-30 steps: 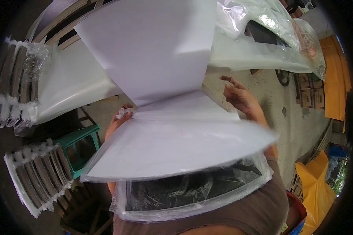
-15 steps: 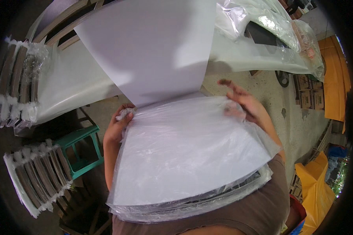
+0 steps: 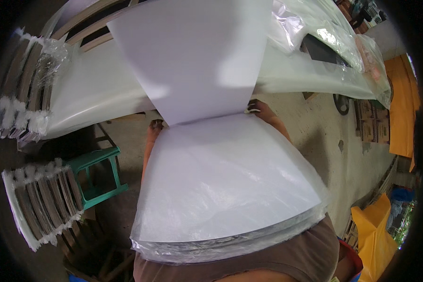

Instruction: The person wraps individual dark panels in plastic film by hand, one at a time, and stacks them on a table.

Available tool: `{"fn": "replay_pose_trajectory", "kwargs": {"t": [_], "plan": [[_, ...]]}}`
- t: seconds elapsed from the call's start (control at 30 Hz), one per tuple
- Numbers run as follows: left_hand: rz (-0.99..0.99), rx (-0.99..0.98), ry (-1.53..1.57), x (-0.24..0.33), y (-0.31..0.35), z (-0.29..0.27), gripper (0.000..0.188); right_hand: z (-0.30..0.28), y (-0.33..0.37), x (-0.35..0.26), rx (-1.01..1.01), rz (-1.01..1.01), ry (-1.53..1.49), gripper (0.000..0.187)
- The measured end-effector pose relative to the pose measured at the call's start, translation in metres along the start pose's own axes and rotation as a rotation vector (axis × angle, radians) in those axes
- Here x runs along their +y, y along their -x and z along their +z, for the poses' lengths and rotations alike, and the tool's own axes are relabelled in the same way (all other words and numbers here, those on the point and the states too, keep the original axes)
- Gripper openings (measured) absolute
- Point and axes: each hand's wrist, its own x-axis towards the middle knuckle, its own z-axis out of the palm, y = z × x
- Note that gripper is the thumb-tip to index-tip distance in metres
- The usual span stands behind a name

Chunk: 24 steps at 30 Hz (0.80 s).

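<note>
Across the person's front, the plastic-covered white sheet (image 3: 225,174) spreads wide, its lower rim right against the brown shirt (image 3: 277,254)! Up top it meets a plain white panel (image 3: 197,61) at a crease, and that panel runs up over the pale sheeting (image 3: 98,89). Now the 2 hands: left hand (image 3: 155,129) at the crease's left end, fingers bent; right hand (image 3: 262,111) at its right end, fingers curled by the edge. Clamped on plastic or merely touching? Can't tell, the fingertips are too small and partly hidden. Out left, 1 green stool (image 3: 95,156) stands just beside a stack of plastic-wrapped brown pieces (image 3: 47,202).
</note>
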Motion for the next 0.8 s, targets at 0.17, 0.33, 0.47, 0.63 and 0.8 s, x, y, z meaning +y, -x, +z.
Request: {"fn": "replay_pose_trajectory", "kwargs": {"t": [0.17, 0.33, 0.47, 0.63, 0.8], "plan": [[0.173, 0.098, 0.012, 0.113, 0.05, -0.058, 0.024, -0.049, 0.035, -0.096, 0.157, 0.006, 0.151, 0.024], [0.714, -0.501, 0.718, 0.25, 0.125, -0.028, 0.025, 0.02, 0.043, -0.278, -0.224, -0.568, 0.021, 0.053], [0.851, -0.68, 0.94, 0.29, 0.149, 0.025, 0.034, 0.109, 0.023, -0.324, -0.315, -0.958, 0.202, 0.09], [0.97, -0.258, 0.629, 0.294, 0.154, 0.051, 0.055, 0.119, 0.027, -0.318, -0.123, -0.439, -0.457, 0.066], [0.416, -0.45, 0.66, 0.269, 0.142, 0.059, 0.047, 0.109, 0.014, -0.298, 0.019, -0.522, -0.26, 0.034]]}}
